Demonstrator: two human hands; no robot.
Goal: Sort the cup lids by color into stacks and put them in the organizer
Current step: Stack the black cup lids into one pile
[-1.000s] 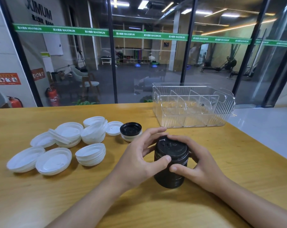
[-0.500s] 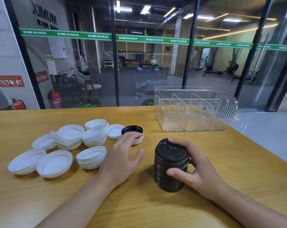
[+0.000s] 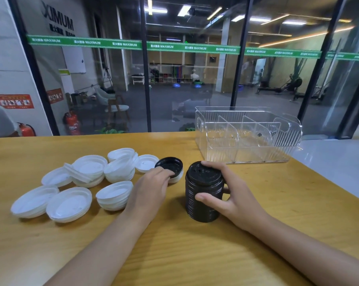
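Nearest on the wooden table, the right hand is gripping the tall stack of black lids. Its thumb is pressing the ribbed near side and its fingers are curling over the top rim, probably to steady the column so another lid can be added without toppling it.

Just left of it, the left hand is reaching forward. Its fingertips are lying on the near rim of a single black lid, which is resting open side up on a white lid beneath it. The thumb is hidden, so I cannot tell whether the hand is pinching that lid or only touching it. This looks like the last loose black piece.

Farther left, the white lids are sitting in a loose cluster, some nested into short piles and not yet gathered into one stack.

Beyond the hands, the clear divided organizer is standing near the far edge of the table, well apart from both groups. None of the lids is sitting in it yet.
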